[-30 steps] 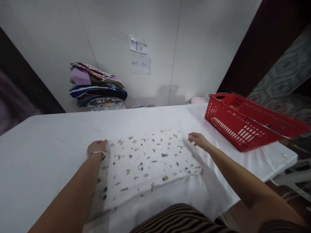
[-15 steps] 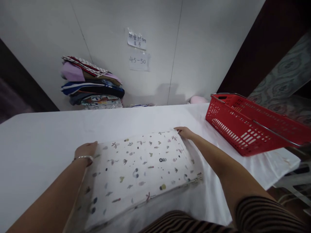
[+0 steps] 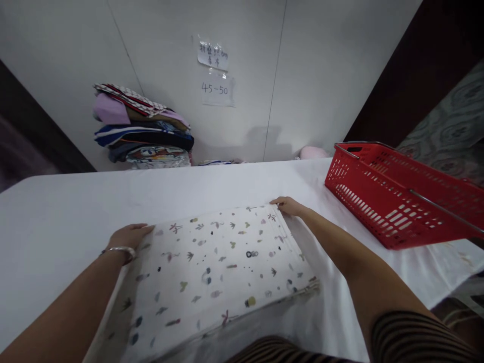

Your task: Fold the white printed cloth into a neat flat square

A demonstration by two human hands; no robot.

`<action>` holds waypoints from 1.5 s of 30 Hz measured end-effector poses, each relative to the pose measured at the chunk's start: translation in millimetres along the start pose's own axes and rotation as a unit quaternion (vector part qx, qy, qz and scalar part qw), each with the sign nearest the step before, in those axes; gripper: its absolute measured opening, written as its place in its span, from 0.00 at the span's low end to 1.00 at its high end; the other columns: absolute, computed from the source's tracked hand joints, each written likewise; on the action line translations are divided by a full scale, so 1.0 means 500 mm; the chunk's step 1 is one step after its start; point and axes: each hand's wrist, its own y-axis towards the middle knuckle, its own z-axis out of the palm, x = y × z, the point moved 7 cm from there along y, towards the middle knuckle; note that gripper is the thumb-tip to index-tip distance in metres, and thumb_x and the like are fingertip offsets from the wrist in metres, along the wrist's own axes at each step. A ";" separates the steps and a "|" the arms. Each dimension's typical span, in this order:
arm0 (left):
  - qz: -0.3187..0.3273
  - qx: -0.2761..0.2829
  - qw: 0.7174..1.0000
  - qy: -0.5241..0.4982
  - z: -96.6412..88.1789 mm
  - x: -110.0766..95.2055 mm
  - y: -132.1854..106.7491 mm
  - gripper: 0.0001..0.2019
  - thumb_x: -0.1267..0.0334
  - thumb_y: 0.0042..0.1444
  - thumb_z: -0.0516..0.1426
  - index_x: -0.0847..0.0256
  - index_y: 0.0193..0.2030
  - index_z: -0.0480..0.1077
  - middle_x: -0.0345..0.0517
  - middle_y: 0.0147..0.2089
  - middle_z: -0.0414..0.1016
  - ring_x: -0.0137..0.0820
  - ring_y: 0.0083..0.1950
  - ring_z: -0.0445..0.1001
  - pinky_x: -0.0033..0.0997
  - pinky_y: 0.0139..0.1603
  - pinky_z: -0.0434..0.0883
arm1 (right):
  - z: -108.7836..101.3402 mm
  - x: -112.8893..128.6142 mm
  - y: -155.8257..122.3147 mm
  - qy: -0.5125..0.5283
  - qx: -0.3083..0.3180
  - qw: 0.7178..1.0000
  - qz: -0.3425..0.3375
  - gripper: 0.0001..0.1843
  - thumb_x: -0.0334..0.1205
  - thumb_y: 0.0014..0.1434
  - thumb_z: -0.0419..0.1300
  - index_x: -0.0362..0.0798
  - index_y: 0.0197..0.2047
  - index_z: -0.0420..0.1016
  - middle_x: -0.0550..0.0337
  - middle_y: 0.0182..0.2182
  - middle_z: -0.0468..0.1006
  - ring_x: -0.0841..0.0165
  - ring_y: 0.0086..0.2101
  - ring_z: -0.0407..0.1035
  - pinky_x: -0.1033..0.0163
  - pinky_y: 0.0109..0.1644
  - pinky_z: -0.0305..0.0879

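Note:
A folded white cloth (image 3: pixel 219 272) printed with small plants, birds and pineapples lies in layers on the white-covered table (image 3: pixel 49 227). At its far left corner is my left hand (image 3: pixel 130 237), a bracelet on the wrist. Its fingertips grip the corner, and the thumb is mostly hidden. My right hand (image 3: pixel 288 205) pinches the far right corner between thumb and fingers. The cloth's near edge, close to my body, shows several stacked layers. Its left side falls in shadow under my left forearm.
On the right of the table stands a red plastic basket (image 3: pixel 381 201) with metal handles. A pile of folded clothes (image 3: pixel 143 128) rests behind the table against the wall. A pink item (image 3: pixel 313 153) shows at the back edge. Paper signs (image 3: pixel 217 91) hang on the wall.
My left hand has shifted slightly left along the cloth's corner, its fingers now stretched further towards the cloth. The right hand keeps its corner. The view has moved a little.

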 end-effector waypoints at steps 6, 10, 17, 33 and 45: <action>-0.041 0.034 0.997 -0.059 0.006 -0.005 -0.035 0.17 0.55 0.50 0.58 0.61 0.45 0.72 0.40 0.40 0.77 0.34 0.44 0.72 0.29 0.43 0.68 | -0.009 0.000 -0.001 0.009 -0.061 0.996 -0.068 0.14 0.29 0.49 0.54 0.46 0.38 0.79 0.57 0.38 0.77 0.67 0.40 0.70 0.64 0.47 0.64; -0.001 0.013 1.000 -0.004 0.007 -0.013 -0.043 0.20 0.54 0.52 0.55 0.65 0.48 0.71 0.50 0.45 0.76 0.39 0.46 0.73 0.32 0.45 0.68 | -0.006 -0.007 -0.003 0.017 -0.109 0.991 -0.080 0.13 0.34 0.53 0.54 0.46 0.38 0.78 0.56 0.37 0.77 0.66 0.40 0.70 0.62 0.47 0.64; 0.259 -0.103 0.951 0.130 0.019 -0.146 -0.133 0.22 0.55 0.57 0.48 0.63 0.54 0.67 0.55 0.59 0.66 0.42 0.61 0.61 0.40 0.61 0.57 | -0.009 -0.017 0.007 -0.027 -0.079 0.995 -0.053 0.16 0.31 0.52 0.54 0.47 0.42 0.78 0.57 0.39 0.77 0.66 0.41 0.70 0.62 0.47 0.65; 0.421 0.058 0.894 0.141 0.208 -0.266 -0.247 0.35 0.40 0.58 0.36 0.56 0.67 0.49 0.45 0.70 0.42 0.39 0.70 0.38 0.47 0.68 0.39 | 0.233 0.207 -0.045 -0.296 0.034 0.944 -0.146 0.37 0.60 0.62 0.38 0.47 0.67 0.48 0.51 0.66 0.47 0.56 0.65 0.36 0.42 0.64 0.34; 0.317 0.047 0.937 0.139 0.145 -0.175 -0.204 0.39 0.35 0.55 0.35 0.57 0.67 0.49 0.47 0.71 0.40 0.42 0.70 0.35 0.53 0.67 0.35 | 0.232 0.177 -0.038 -0.334 0.007 0.925 -0.180 0.35 0.60 0.62 0.37 0.49 0.65 0.52 0.54 0.65 0.51 0.57 0.64 0.41 0.43 0.64 0.39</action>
